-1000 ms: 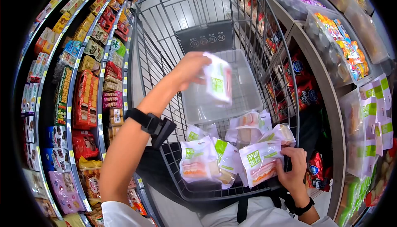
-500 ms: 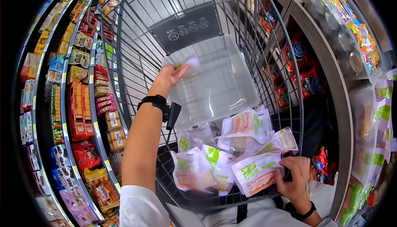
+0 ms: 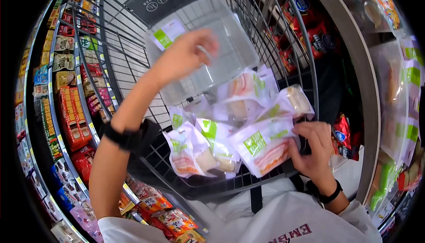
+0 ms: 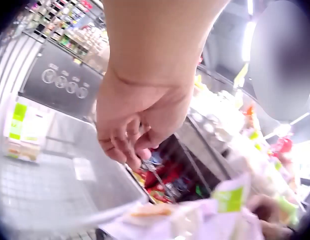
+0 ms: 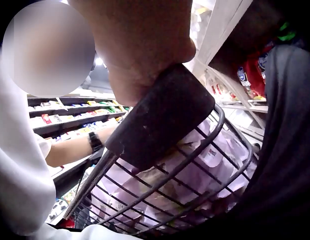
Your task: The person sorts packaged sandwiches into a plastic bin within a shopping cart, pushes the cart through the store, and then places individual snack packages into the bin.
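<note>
In the head view my left hand (image 3: 183, 55) hovers over a clear plastic bin (image 3: 237, 61), holding nothing, its fingers loosely bent and a little blurred. One white-and-green sandwich pack (image 3: 167, 34) leans in the bin's far left corner; the left wrist view also shows that pack (image 4: 26, 131). My right hand (image 3: 316, 152) pinches the right edge of another sandwich pack (image 3: 265, 148) at the near side of the cart. Several more packs (image 3: 190, 150) are heaped around it. Most of the right hand is hidden in the right wrist view.
The wire shopping cart (image 3: 313, 72) encloses bin and packs. Snack shelves (image 3: 73, 110) run along the left. To the right stands a grey shelf edge (image 3: 369, 110) with red bags (image 3: 321, 39) below and a clear box of similar packs (image 3: 392, 97) beside it.
My left hand carried a sandwich pack into the bin, let go of it and drew back to the right. My right hand keeps its hold. The head view has shifted.
</note>
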`<state>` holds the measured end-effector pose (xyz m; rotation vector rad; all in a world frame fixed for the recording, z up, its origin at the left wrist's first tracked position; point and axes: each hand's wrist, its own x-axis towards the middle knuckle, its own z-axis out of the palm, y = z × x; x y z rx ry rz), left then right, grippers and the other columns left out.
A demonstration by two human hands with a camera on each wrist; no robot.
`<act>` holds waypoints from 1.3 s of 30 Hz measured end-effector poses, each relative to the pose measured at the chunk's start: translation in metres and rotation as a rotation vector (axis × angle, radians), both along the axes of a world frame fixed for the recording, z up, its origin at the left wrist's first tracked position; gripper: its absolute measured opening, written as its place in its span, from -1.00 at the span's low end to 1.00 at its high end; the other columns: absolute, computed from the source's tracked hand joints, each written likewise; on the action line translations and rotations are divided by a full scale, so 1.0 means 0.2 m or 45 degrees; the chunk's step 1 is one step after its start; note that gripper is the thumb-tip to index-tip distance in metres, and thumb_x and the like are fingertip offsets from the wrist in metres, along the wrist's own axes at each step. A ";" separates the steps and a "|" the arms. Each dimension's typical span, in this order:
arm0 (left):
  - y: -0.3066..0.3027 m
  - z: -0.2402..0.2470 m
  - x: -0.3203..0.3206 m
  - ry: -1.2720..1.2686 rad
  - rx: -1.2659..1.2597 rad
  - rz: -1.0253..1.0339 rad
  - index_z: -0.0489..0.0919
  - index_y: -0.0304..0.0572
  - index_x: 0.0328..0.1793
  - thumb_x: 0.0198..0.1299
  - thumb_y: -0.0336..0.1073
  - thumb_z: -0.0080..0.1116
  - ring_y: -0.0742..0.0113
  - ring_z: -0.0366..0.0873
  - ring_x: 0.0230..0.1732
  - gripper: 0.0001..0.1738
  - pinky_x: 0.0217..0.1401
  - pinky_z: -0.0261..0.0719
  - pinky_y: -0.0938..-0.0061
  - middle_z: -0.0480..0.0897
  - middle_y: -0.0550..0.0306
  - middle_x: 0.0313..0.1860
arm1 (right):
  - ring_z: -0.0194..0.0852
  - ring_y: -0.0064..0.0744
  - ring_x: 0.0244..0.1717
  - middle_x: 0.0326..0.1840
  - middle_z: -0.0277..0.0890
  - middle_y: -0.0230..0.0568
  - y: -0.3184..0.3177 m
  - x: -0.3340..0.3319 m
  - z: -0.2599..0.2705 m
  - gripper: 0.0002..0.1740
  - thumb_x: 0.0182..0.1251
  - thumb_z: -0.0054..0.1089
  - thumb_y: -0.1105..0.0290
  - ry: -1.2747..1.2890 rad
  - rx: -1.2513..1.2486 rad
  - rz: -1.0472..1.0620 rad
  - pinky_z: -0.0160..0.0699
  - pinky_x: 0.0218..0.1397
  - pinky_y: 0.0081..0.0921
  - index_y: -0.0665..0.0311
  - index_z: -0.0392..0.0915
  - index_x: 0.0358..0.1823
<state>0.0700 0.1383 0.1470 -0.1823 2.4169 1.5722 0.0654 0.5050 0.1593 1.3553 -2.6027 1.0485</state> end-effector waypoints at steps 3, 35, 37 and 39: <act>0.38 0.24 0.21 0.382 -0.228 -0.221 0.56 -0.07 -0.09 -0.04 -0.65 0.10 0.28 0.61 -0.09 -0.62 -0.13 0.54 0.48 0.59 0.14 -0.03 | 0.50 -0.17 -0.20 -0.17 0.60 -0.21 0.00 0.00 0.00 -0.66 -0.08 0.41 0.56 0.000 -0.016 -0.013 0.32 -0.14 -0.34 0.27 0.60 -0.19; -0.49 -0.22 -0.01 0.041 -1.289 0.023 0.59 -0.12 0.13 0.34 -0.34 0.09 -0.22 0.65 -0.16 -0.73 -0.13 0.59 0.07 0.69 -0.24 -0.20 | 0.54 -0.12 -0.18 -0.15 0.62 -0.14 0.01 0.01 -0.01 -0.62 -0.07 0.38 0.63 -0.088 -0.179 -0.053 0.40 -0.10 -0.31 0.30 0.57 -0.14; -0.55 -0.26 -0.06 -0.147 -1.325 -0.035 0.60 0.00 0.19 0.34 -0.31 0.07 -0.18 0.66 -0.06 -0.69 -0.02 0.60 0.04 0.69 -0.22 -0.09 | 0.54 -0.13 -0.18 -0.16 0.62 -0.14 0.01 0.00 -0.01 -0.62 -0.08 0.38 0.63 -0.093 -0.176 -0.063 0.40 -0.10 -0.32 0.30 0.57 -0.15; -0.58 -0.33 -0.07 -0.112 -1.277 -0.056 0.60 0.01 0.20 0.34 -0.31 0.08 -0.18 0.66 -0.05 -0.68 -0.01 0.60 0.04 0.70 -0.21 -0.08 | 0.55 -0.14 -0.18 -0.16 0.62 -0.15 0.01 0.00 -0.02 -0.63 -0.08 0.38 0.63 -0.104 -0.173 -0.063 0.40 -0.10 -0.32 0.29 0.58 -0.16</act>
